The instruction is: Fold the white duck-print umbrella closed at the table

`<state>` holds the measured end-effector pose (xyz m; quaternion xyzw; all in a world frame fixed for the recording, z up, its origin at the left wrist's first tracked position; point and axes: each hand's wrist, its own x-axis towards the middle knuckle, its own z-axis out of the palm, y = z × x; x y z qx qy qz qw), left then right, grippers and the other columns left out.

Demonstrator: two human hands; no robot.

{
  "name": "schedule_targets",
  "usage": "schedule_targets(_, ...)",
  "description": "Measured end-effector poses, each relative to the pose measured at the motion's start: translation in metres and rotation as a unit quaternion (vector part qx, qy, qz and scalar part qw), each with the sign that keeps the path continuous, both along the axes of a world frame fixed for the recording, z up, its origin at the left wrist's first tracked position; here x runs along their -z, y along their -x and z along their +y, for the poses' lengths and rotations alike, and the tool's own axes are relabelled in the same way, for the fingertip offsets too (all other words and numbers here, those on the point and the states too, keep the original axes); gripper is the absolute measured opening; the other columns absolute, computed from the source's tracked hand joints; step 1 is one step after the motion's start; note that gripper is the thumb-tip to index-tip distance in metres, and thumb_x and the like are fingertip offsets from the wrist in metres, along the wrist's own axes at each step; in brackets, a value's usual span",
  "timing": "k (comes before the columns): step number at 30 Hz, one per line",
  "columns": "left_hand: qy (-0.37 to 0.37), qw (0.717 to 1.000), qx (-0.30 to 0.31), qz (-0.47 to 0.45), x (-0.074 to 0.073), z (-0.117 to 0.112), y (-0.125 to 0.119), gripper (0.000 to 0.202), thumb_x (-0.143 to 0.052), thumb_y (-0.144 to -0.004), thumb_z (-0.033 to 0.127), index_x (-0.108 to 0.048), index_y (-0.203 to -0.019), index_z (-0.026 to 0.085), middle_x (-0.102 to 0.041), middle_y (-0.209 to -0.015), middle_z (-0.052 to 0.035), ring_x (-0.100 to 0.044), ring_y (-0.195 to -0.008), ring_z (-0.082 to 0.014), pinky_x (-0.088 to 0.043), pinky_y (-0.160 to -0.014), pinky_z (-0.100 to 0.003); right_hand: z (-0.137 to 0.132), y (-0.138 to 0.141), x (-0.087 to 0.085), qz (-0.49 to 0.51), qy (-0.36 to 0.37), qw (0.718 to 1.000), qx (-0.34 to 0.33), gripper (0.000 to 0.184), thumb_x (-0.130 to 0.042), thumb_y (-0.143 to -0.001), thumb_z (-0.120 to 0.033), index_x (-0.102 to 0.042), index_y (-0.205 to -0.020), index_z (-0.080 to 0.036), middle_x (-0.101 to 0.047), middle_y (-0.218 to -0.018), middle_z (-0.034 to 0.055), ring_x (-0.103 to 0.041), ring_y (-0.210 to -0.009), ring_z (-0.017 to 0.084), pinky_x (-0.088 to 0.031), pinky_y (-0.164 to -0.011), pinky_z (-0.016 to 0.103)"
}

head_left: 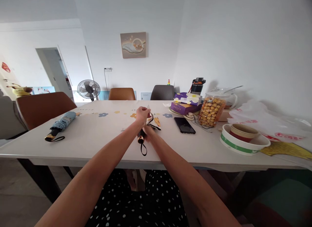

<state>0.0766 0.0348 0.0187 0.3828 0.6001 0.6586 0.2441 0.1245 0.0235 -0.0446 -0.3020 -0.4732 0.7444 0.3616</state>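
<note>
A small folded umbrella (153,120) with a white and black patterned canopy lies on the white table (97,136) in front of me. My left hand (142,115) is closed around its upper part, near the tip. My right hand (147,132) grips the lower end by the dark handle (140,138), from which a black wrist strap (143,150) hangs toward the table's near edge. Both arms reach forward over my polka-dot clothing.
A folded blue umbrella (59,125) lies at the left. To the right are a black phone (184,125), a jar of snacks (211,111), a purple box (184,106), stacked paper bowls (243,138) and plastic bags (265,121). Brown chairs (41,107) and a fan (89,89) stand around.
</note>
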Motion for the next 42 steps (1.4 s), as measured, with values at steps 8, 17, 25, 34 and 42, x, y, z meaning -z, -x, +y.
schedule_targets(8, 0.042, 0.988, -0.109, 0.098, 0.038, -0.036, 0.078, 0.014, -0.049, -0.071, 0.015, -0.057, -0.083, 0.017, -0.056, -0.074, -0.0021, -0.051, -0.058, -0.0102, -0.046, -0.053, -0.023, -0.013, -0.011, -0.022, -0.084, 0.086, 0.992, -0.023, 0.015, -0.06, -0.079, -0.023, -0.048, -0.078, -0.014, -0.05, -0.047, -0.0011, -0.048, -0.036, 0.011, -0.041, -0.035, 0.02)
schedule_targets(17, 0.262, 0.908, -0.104, 0.311, 0.069, -0.05, 0.073, 0.025, -0.043, -0.078, 0.02, -0.063, -0.093, 0.022, -0.066, -0.098, -0.0071, -0.059, -0.092, -0.0228, -0.042, -0.072, -0.031, -0.022, -0.019, -0.034, -0.099, 0.06, 0.993, -0.025, 0.033, -0.052, -0.085, -0.047, -0.045, -0.086, -0.016, -0.049, -0.048, -0.0009, -0.045, -0.033, 0.011, -0.03, -0.027, 0.019)
schedule_targets(25, 0.249, 0.9, -0.05, 0.355, 0.071, -0.051, 0.068, 0.023, -0.041, -0.082, 0.022, -0.06, -0.094, 0.02, -0.067, -0.095, -0.0088, -0.06, -0.085, -0.0215, -0.042, -0.072, -0.031, -0.018, -0.014, -0.023, -0.071, -0.008, 0.996, -0.055, 0.026, -0.058, -0.082, -0.038, -0.049, -0.082, -0.014, -0.05, -0.046, -0.0005, -0.045, -0.034, 0.01, -0.037, -0.031, 0.02)
schedule_targets(34, 0.152, 0.946, -0.031, 0.285, 0.076, -0.047, 0.081, 0.017, -0.045, -0.071, 0.012, -0.062, -0.07, 0.015, -0.065, -0.083, -0.0062, -0.058, -0.074, -0.0165, -0.044, -0.066, -0.025, -0.018, -0.013, -0.019, -0.055, -0.025, 0.994, -0.094, 0.025, -0.06, -0.081, -0.035, -0.054, -0.087, -0.012, -0.056, -0.058, 0.002, -0.053, -0.044, 0.012, -0.042, -0.033, 0.021)
schedule_targets(42, 0.114, 0.965, 0.032, 0.234, 0.071, -0.054, 0.077, 0.024, -0.05, -0.068, 0.02, -0.066, -0.086, 0.017, -0.066, -0.091, -0.0039, -0.057, -0.087, -0.0194, -0.044, -0.077, -0.028, -0.008, -0.009, -0.012, -0.013, -0.01, 0.996, -0.084, 0.031, -0.071, -0.072, -0.03, -0.056, -0.089, -0.01, -0.058, -0.059, 0.0015, -0.053, -0.045, 0.011, -0.041, -0.03, 0.02)
